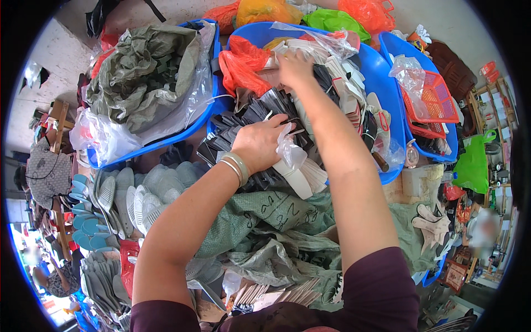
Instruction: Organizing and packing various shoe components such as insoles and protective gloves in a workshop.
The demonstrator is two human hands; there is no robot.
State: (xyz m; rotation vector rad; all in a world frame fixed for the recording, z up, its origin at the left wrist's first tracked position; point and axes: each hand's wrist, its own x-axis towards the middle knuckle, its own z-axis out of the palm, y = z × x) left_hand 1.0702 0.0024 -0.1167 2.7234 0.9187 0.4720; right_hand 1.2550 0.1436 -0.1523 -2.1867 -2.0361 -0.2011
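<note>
Our left hand lies half-curled over dark strips at the near-left corner of the blue tub, our right hand bent among pale pieces toward its far edge, and, unable to tell what either grips, we do best pressing lightly.

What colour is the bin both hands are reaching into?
The bin is blue, best seen in the head view.
</note>
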